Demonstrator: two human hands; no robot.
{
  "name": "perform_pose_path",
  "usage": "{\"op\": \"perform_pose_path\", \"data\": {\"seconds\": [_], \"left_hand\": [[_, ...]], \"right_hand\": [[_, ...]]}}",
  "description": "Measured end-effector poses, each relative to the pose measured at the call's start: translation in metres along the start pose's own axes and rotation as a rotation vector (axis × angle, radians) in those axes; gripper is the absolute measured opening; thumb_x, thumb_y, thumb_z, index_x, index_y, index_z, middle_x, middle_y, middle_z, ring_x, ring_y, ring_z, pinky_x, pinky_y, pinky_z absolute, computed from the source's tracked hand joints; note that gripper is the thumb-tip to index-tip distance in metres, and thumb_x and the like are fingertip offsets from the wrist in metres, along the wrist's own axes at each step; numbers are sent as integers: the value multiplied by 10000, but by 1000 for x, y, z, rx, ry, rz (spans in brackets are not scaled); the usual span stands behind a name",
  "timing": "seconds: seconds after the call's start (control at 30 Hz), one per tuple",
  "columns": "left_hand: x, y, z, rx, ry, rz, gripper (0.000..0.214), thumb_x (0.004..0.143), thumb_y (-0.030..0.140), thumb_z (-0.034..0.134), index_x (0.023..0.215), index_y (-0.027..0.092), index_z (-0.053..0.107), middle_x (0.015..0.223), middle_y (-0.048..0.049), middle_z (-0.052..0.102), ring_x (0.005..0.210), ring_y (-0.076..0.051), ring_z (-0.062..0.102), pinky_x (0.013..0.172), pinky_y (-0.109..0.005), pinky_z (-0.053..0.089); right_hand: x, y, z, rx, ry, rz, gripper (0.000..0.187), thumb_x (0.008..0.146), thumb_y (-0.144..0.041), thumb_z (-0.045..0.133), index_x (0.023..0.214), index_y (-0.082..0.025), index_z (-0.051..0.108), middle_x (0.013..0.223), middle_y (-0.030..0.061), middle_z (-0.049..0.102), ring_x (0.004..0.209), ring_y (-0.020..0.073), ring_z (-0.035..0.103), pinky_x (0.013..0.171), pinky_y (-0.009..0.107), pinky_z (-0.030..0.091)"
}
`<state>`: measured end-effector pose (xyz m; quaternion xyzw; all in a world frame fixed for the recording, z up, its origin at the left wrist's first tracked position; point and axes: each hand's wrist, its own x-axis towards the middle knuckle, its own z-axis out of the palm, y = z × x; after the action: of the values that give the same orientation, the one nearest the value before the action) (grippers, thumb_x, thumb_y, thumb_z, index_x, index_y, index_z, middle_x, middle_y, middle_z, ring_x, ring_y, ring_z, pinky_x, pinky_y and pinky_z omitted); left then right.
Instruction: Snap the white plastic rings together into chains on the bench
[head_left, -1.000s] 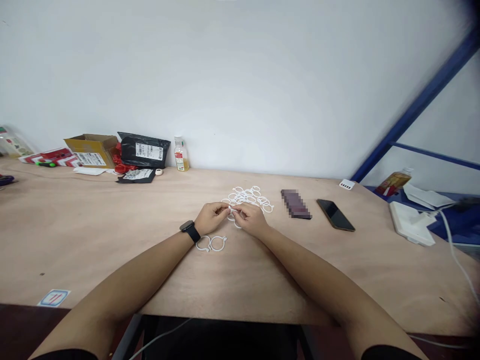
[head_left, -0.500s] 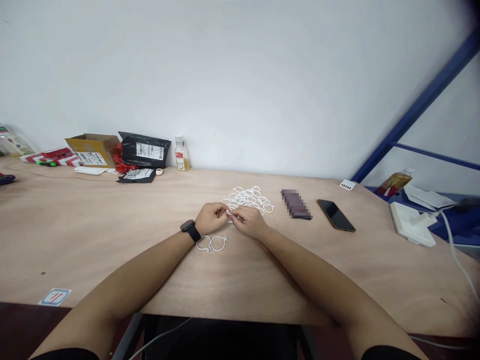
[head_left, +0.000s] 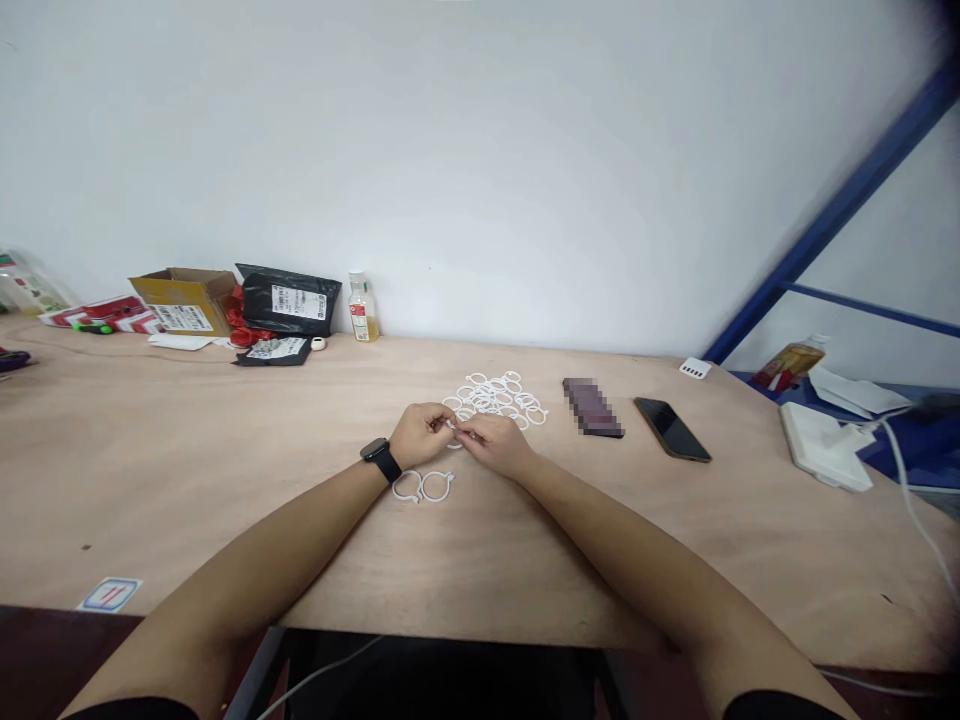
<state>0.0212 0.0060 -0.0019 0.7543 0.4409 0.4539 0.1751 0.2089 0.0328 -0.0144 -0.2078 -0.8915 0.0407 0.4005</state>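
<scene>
My left hand (head_left: 420,436), with a black watch at its wrist, is pinched closed on a white plastic ring (head_left: 454,446), mostly hidden behind my fingers. Fingertips of my right hand (head_left: 496,443) are closed on the same ring from the other side, and the two hands meet over the table. Just beyond them lies a loose pile of white rings (head_left: 491,393), each with a small tab where I can make it out. Closer to me, below the left wrist, two more rings (head_left: 450,480) lie side by side, tabs showing.
Right of the pile lie a blurred dark flat object (head_left: 592,408) and a phone (head_left: 672,430). A white power strip (head_left: 825,450) with a cable is at the right edge. Along the wall stand a cardboard box (head_left: 180,300), a black parcel (head_left: 289,302) and a bottle (head_left: 363,310).
Both hands have shifted very slightly left, and their fingertips have moved on the held ring. The pile and the two nearer rings lie as before.
</scene>
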Motion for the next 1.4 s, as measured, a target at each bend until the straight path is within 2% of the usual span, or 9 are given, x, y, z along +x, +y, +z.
{"op": "perform_pose_path", "data": {"seconds": [0.33, 0.5, 0.57, 0.67, 0.8, 0.93, 1.03, 1.2, 1.4], "left_hand": [[1, 1, -1, 55, -31, 92, 183, 686, 71, 489, 680, 143, 657, 660, -9, 650, 589, -101, 549, 587, -206, 409], [2, -1, -5, 185, -95, 181, 238, 694, 90, 462, 753, 160, 682, 731, -33, 678, 682, -140, 605, 680, -247, 453], [1, -3, -7, 234, -172, 204, 247, 707, 105, 458, 780, 168, 686, 760, -33, 689, 702, -147, 616, 704, -254, 458], [0, -6, -8, 279, -363, 219, 250, 724, 119, 463, 826, 181, 682, 765, -12, 695, 685, -142, 616, 687, -242, 449], [0, -4, -7, 323, -474, 203, 273, 728, 139, 499, 944, 188, 658, 715, 11, 669, 631, -136, 593, 631, -230, 421], [1, 0, -7, 270, -519, 305, 126, 740, 163, 527, 791, 177, 641, 811, -21, 672, 746, -141, 601, 706, -227, 437], [0, 4, -7, 236, -536, 304, 81, 753, 188, 549, 726, 170, 623, 757, -16, 649, 694, -126, 571, 673, -219, 424], [-2, 10, -7, 190, -560, 274, 201, 791, 364, 627, 748, 169, 614, 722, -2, 633, 615, -101, 533, 608, -212, 386], [-4, 15, -3, 167, -565, 205, 468, 678, 601, 719, 735, 174, 536, 670, 25, 591, 564, -90, 481, 547, -212, 322]], "right_hand": [[0, -3, 2, 24, -36, 18, 117, 907, -282, 593, 864, -215, 677, 730, 11, 684, 691, 142, 624, 686, 249, 447], [-1, -2, -2, 127, -26, 57, 174, 859, -322, 648, 992, -210, 665, 830, 20, 701, 646, 130, 605, 683, 259, 471], [-1, 4, -6, 138, 19, 111, 182, 864, -289, 622, 1020, -204, 662, 845, 25, 701, 640, 130, 598, 680, 264, 475], [-2, 18, -12, 68, 41, 162, 160, 852, -179, 552, 939, -201, 683, 828, 30, 700, 697, 149, 613, 708, 277, 476], [-4, 34, -20, 9, -81, 171, 282, 736, -70, 516, 909, -204, 694, 858, 30, 699, 796, 169, 628, 745, 280, 475], [-4, 33, -25, -55, -298, 128, 293, 697, -116, 580, 952, -206, 694, 933, 34, 697, 865, 185, 628, 776, 286, 469], [-2, 29, -23, -107, -365, 130, 243, 717, -151, 602, 935, -204, 697, 922, 41, 693, 870, 192, 622, 761, 283, 461], [-2, 29, -16, -97, -304, 170, 238, 721, -104, 590, 911, -199, 698, 881, 31, 685, 834, 170, 618, 740, 265, 453], [-3, 28, -12, -48, -132, 174, 246, 783, -97, 547, 947, -205, 694, 862, 26, 686, 793, 153, 615, 752, 264, 458]]}}
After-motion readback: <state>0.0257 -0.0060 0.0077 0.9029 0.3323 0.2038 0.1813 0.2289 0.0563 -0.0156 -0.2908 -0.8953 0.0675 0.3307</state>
